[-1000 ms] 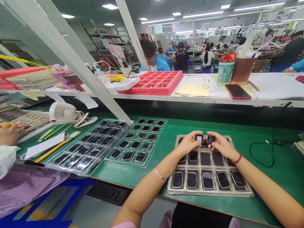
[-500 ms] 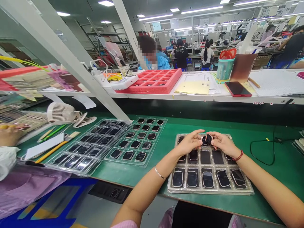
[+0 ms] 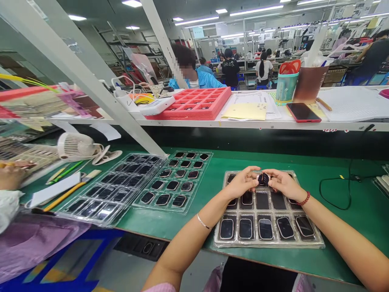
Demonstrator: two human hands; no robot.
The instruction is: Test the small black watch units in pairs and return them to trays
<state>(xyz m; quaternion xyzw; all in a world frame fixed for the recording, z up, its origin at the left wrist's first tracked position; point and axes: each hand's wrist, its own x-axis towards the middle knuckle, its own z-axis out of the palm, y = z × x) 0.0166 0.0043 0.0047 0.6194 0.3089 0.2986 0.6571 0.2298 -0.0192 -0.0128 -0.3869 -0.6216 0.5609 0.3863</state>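
Observation:
Above the back part of a clear plastic tray (image 3: 267,243) on the green bench, both hands meet around small dark pieces. My left hand (image 3: 246,181) pinches a dark watch-like piece (image 3: 261,179) with a light rim. Against it, my right hand (image 3: 280,181) grips another small dark piece (image 3: 266,179); the two touch or nearly touch. Black watch faces with metallic rims lie in the tray's front row, and two pockets behind it show only dark rectangles. Fingers and wrists cover part of the back rows.
Left of my arms lie a clear tray of watch faces (image 3: 180,173) and stacked trays (image 3: 117,178). Farther left are a white fan (image 3: 75,146), an orange-handled brush (image 3: 68,194) and a co-worker's hand (image 3: 12,175). A black cable (image 3: 322,194) lies right; a white shelf (image 3: 188,123) crosses behind.
My right hand has brought its dark piece closer against the one in my left hand. The person beyond the shelf has shifted. The view has moved slightly.

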